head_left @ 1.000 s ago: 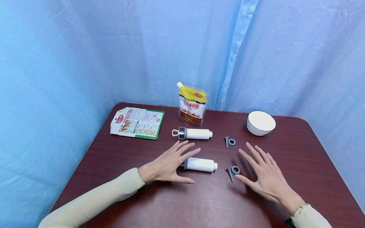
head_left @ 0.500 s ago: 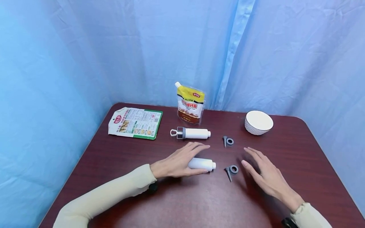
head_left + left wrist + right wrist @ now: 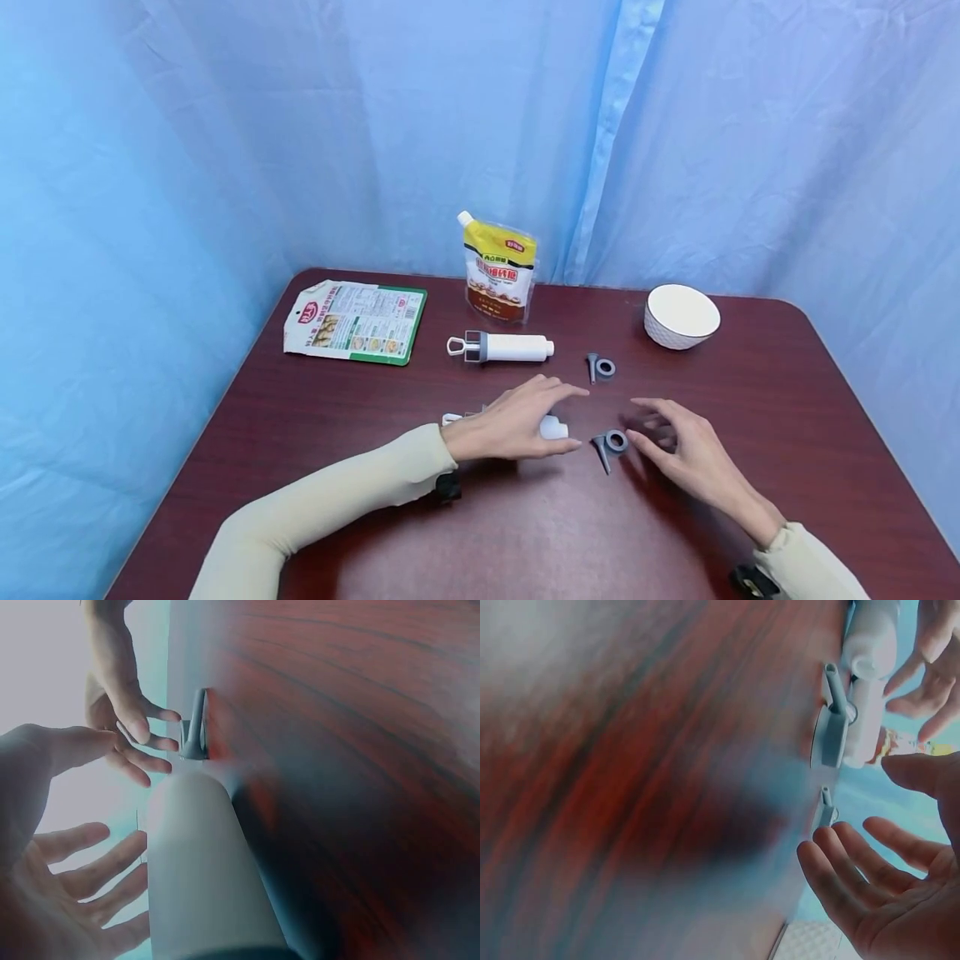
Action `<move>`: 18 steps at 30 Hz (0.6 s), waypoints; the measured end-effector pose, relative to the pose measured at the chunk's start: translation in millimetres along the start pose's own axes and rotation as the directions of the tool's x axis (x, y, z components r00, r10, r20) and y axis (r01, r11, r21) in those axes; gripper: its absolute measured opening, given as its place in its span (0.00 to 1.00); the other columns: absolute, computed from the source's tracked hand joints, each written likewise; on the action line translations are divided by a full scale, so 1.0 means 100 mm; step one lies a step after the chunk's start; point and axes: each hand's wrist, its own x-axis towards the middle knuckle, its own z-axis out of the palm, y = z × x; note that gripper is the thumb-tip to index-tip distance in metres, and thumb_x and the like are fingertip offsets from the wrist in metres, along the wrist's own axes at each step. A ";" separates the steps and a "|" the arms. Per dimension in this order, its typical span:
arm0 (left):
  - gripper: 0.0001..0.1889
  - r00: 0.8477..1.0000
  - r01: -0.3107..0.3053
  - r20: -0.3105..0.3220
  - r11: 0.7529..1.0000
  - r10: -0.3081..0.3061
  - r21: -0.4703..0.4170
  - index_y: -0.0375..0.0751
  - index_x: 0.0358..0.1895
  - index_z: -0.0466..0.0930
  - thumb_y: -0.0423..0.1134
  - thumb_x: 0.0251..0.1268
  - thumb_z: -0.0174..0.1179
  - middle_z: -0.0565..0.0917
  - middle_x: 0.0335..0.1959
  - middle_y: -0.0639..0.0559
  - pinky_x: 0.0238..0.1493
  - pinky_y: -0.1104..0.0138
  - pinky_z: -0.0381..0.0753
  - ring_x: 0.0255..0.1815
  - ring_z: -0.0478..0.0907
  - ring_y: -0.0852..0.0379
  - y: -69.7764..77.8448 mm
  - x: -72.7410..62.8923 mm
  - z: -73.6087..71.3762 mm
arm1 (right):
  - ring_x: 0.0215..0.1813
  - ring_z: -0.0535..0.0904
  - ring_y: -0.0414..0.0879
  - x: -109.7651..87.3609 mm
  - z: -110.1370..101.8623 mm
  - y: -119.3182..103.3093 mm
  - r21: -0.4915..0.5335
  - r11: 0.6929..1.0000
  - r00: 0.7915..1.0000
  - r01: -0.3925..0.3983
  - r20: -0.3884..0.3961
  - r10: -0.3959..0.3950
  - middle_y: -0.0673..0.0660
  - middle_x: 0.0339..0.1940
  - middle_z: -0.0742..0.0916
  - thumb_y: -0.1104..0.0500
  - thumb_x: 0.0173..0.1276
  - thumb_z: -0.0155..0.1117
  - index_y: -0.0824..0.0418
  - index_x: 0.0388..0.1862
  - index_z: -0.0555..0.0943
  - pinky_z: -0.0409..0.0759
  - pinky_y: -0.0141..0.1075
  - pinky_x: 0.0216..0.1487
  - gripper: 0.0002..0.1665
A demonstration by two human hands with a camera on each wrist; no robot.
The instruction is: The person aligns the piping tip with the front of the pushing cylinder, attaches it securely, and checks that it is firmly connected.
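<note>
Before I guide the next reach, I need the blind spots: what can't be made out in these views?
Near white syringe: head view, middle hidden by the left hand; left wrist view, handle end cut off by the bottom edge.
Bowl: right wrist view, partly cut off by the bottom edge.
Flat packet: head view, fine print too small to read.

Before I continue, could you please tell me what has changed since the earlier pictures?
The left hand has moved rightward over the near white syringe, toward its tip. The right hand has drawn its fingers closer together. Neither hand has visibly gripped anything. The far syringe, spouted pouch, flat packet and white bowl stayed put.
</note>
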 end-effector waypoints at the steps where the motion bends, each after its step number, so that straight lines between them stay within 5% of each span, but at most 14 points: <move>1: 0.35 1.000 0.007 0.008 1.000 -0.007 0.003 0.52 0.75 0.72 0.59 0.68 0.67 0.82 0.62 0.52 0.54 0.68 0.79 0.58 0.75 0.60 0.01 0.03 0.01 | 0.40 0.89 0.44 0.01 0.01 -0.01 0.015 1.000 1.000 -0.001 0.008 0.001 0.55 0.48 0.90 0.59 0.66 0.77 0.60 0.62 0.82 0.87 0.35 0.39 0.26; 18: 0.20 0.989 0.060 0.130 0.996 -0.068 0.063 0.48 0.61 0.84 0.47 0.68 0.69 0.87 0.51 0.55 0.50 0.74 0.76 0.51 0.78 0.62 0.18 0.38 0.15 | 0.37 0.87 0.41 0.03 0.16 -0.03 0.081 0.995 0.996 0.066 0.055 -0.071 0.51 0.39 0.89 0.66 0.56 0.82 0.59 0.48 0.87 0.87 0.34 0.37 0.20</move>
